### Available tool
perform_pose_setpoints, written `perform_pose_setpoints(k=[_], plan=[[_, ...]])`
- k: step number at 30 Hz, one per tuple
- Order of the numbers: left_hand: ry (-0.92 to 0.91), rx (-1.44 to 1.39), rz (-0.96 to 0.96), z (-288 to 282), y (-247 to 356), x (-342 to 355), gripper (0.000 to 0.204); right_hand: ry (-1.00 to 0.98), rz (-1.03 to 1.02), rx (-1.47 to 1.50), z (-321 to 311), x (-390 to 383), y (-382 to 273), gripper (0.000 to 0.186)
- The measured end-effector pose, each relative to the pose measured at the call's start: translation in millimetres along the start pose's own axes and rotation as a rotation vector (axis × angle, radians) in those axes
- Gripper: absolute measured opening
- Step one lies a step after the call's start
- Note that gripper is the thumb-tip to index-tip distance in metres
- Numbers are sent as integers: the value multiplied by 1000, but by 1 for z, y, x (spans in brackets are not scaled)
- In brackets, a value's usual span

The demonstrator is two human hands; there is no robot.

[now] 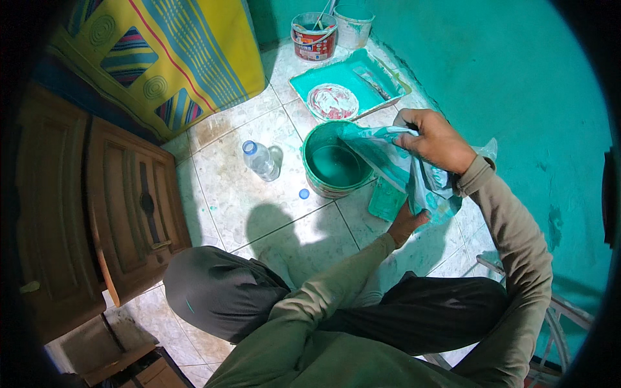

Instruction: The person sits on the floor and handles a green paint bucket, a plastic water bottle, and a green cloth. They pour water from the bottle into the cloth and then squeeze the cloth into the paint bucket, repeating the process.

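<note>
A paint-smeared plastic bag (424, 184) hangs between my hands, its mouth tipped over the right rim of a bucket (310, 169). Green paint (336, 165) stands inside that bucket. My right hand (436, 140) pinches the upper edge of the bag. Lower down, my left hand (407, 224) grips the bag's underside, with part of its fingers hidden behind the plastic. Beneath the bag a green-smeared flat piece (387, 199) lies on the tiles, partly covered. Left of the bucket are a clear plastic bottle (260, 161) without its cap and a blue cap (304, 193).
Behind the bucket lies a green paint tray (349, 72) with a round white-smeared lid (332, 101). A red tub (314, 39) and a white bucket (354, 27) stand farther back. A wooden cabinet (132, 194) and yellow patterned cloth (187, 58) border the left; a green wall (511, 71), the right.
</note>
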State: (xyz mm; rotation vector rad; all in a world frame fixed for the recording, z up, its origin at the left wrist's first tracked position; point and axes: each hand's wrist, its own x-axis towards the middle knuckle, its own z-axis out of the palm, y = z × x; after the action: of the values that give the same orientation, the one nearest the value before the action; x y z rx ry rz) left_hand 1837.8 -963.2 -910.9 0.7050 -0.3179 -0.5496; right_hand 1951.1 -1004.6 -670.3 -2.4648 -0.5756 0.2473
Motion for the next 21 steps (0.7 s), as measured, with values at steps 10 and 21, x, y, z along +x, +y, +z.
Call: perform_pose_setpoints(k=[10,21], plan=[[19,-405,-112,24,1,-14,50,-166,126,-164,24,26,8,21],[76,-730,-144,49,5,-4,39,-324,159,-446,46,72,15,31]])
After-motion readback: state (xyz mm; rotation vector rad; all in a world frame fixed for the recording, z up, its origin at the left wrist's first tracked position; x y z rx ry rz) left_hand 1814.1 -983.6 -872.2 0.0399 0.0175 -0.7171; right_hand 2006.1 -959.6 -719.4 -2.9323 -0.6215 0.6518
